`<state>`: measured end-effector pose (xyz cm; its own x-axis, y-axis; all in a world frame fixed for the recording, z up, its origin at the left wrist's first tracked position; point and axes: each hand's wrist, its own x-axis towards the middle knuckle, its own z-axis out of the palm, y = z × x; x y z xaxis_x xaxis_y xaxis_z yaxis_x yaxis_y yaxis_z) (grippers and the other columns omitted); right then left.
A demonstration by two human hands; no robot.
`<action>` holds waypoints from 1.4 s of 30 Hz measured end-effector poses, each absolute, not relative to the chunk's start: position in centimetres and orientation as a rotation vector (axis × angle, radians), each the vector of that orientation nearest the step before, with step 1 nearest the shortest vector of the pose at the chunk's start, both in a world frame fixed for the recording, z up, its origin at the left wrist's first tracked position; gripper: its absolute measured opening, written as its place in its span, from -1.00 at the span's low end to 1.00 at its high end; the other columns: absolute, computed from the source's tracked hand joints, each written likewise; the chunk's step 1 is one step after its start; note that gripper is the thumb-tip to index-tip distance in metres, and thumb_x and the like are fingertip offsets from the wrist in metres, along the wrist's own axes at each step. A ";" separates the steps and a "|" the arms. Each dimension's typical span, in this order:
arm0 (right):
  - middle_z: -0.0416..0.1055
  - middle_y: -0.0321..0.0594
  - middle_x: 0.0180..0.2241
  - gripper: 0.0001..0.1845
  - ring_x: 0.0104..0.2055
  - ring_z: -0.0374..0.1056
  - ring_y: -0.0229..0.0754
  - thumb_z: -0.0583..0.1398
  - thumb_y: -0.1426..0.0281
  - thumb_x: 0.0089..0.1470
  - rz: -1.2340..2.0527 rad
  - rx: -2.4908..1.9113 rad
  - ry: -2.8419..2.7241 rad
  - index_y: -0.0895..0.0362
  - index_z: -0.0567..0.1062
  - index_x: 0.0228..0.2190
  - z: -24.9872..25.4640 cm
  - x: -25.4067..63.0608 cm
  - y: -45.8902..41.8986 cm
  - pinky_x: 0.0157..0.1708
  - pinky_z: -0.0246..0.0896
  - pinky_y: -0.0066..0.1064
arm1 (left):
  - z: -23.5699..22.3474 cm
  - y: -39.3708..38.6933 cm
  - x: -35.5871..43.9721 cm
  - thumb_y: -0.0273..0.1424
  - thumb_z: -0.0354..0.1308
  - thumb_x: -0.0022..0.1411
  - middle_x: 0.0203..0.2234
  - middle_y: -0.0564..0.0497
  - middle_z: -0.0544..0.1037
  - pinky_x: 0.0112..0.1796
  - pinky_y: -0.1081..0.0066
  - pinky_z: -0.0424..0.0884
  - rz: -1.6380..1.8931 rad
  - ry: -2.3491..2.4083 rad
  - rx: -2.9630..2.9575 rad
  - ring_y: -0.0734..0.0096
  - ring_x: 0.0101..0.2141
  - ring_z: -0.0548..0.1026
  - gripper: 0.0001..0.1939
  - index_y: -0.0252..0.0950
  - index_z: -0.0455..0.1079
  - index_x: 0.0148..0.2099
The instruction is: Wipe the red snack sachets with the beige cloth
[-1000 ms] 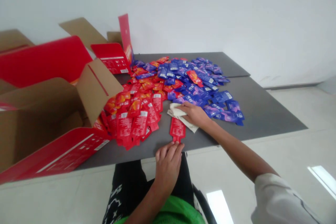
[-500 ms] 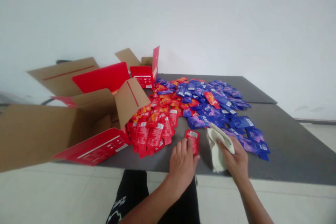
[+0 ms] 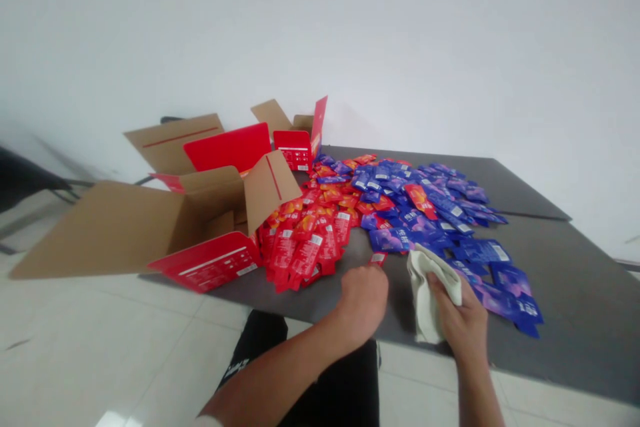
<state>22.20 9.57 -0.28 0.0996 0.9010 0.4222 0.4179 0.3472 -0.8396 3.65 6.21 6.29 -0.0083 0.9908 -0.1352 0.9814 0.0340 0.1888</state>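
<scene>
Around the hands, the nearest things are two heaps of small foil packets. A heap of red packets (image 3: 305, 248) lies at about 11 o'clock from the left hand, and a wider heap of blue and purple packets (image 3: 425, 217) spreads toward 1 o'clock, the two running into each other. Beyond the red heap at 10 o'clock, an open cardboard box (image 3: 150, 233) with red outer panels sits on the bench's near left corner, its flaps spread and its side touching the packets. Another flattened stretch of red and brown card (image 3: 227, 147) rises behind it, blocking the view past that corner.

The grey bench (image 3: 555, 300) is made of flat panels with a seam across it. It stands against a plain white wall (image 3: 350, 33), above a pale tiled floor (image 3: 100, 340). A dark chair (image 3: 27, 173) shows at 9 o'clock, and dark shorts (image 3: 260, 340) show below the bench edge.

The left hand (image 3: 363, 300) is curled closed at the bench's near edge, over a red packet (image 3: 378, 258), of which only the far tip shows; whether it grips the packet is hidden. The right hand (image 3: 463, 313) is closed around a crumpled white cloth (image 3: 430, 293), which hangs just beside the blue packets and touches the bench.
</scene>
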 end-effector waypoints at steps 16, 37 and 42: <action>0.59 -0.11 -0.07 -0.57 -0.07 0.48 0.05 0.30 0.08 0.12 0.578 -1.211 -1.544 0.10 0.63 -0.09 -1.6 22.8 10.1 -0.08 0.34 -0.24 | 8.6 4.0 -6.3 -0.57 -0.03 0.44 0.11 -0.12 0.57 0.10 0.30 0.47 0.662 2.249 2.213 0.30 0.07 0.56 -0.56 -0.25 0.37 0.27; 0.62 -0.11 -0.18 -0.55 -0.14 0.52 0.07 0.30 0.00 0.05 0.596 -1.190 -1.660 0.10 0.67 -0.22 -1.0 22.9 10.5 -0.13 0.42 -0.24 | 7.1 9.3 -10.0 -0.65 -0.20 0.39 0.06 -0.48 0.50 0.08 -0.01 0.34 0.116 2.877 1.867 -0.07 0.08 0.48 -0.52 -0.57 0.35 0.23; 0.62 -0.13 -0.21 -0.55 -0.18 0.52 0.04 0.30 -0.01 0.06 0.636 -1.182 -1.669 0.10 0.66 -0.22 -0.7 22.8 10.4 -0.17 0.43 -0.28 | 7.0 10.5 -10.6 -0.64 -0.17 0.37 0.10 -0.49 0.48 0.10 -0.05 0.31 0.119 2.935 1.735 -0.10 0.12 0.44 -0.50 -0.55 0.32 0.28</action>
